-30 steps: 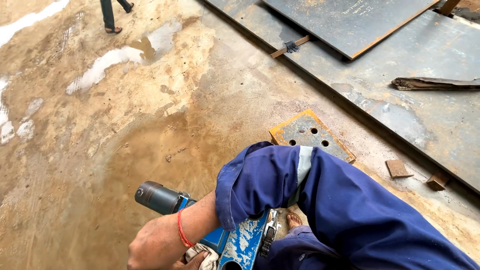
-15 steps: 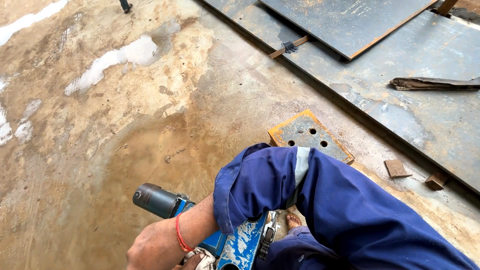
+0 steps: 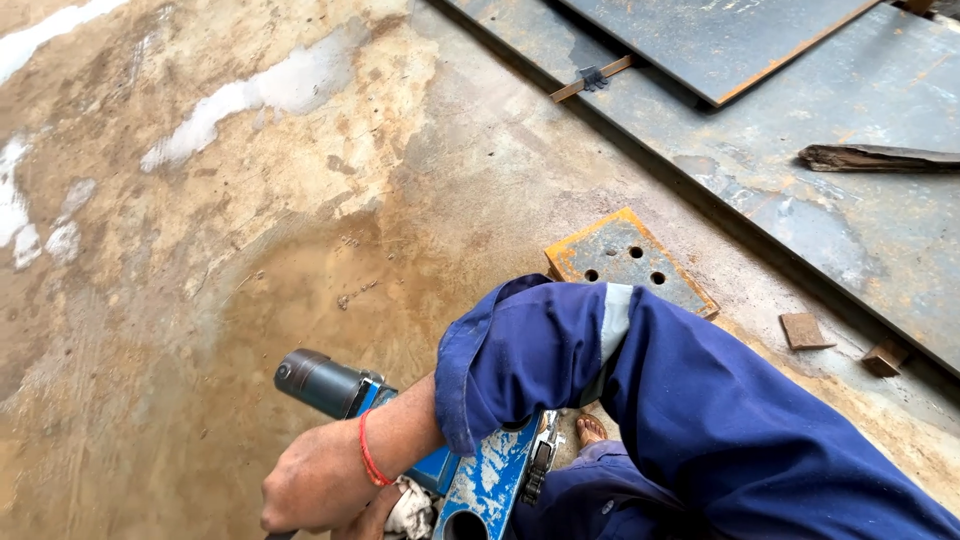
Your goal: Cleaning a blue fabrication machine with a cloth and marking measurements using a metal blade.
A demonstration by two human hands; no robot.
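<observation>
My right hand [image 3: 318,482], with a red band on the wrist, is closed low at the frame's bottom edge beside a blue power tool [image 3: 480,480]. What it grips is cut off by the edge. The tool's dark grey round motor end [image 3: 318,382] sticks out to the left just above the hand. A white rag [image 3: 412,508] lies between the hand and the tool. My blue sleeve [image 3: 560,350] covers the arm and hides part of the tool. My left hand is out of sight.
A rusty square steel plate with several drilled holes [image 3: 625,262] lies on the concrete floor [image 3: 250,280] just beyond my sleeve. Large steel sheets [image 3: 850,200] fill the upper right, with a wooden piece [image 3: 875,157] on them. Small blocks [image 3: 805,330] lie nearby. A bare foot [image 3: 590,430] shows under the arm.
My hand and the tool have slid slightly down and left in view; the scene is otherwise the same.
</observation>
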